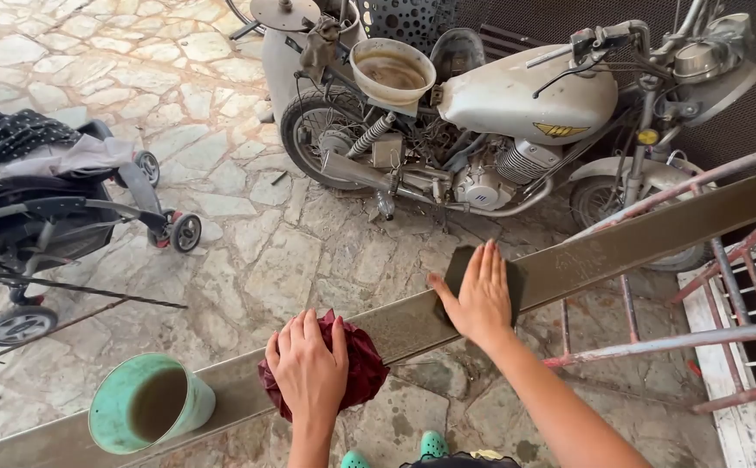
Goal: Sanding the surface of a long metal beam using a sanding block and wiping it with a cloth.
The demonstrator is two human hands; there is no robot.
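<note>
Partly hidden: sanding block point(459, 264) under right hand point(482, 295); rag point(365, 368) under left hand point(308, 368)

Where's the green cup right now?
The green cup stands on the long metal rail, lower left in the head view, just left of the left hand.

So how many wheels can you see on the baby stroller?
3: on the black baby stroller, one small grey wheel up by the seat, one in the middle, one at the lower left. Others may be hidden.
</note>
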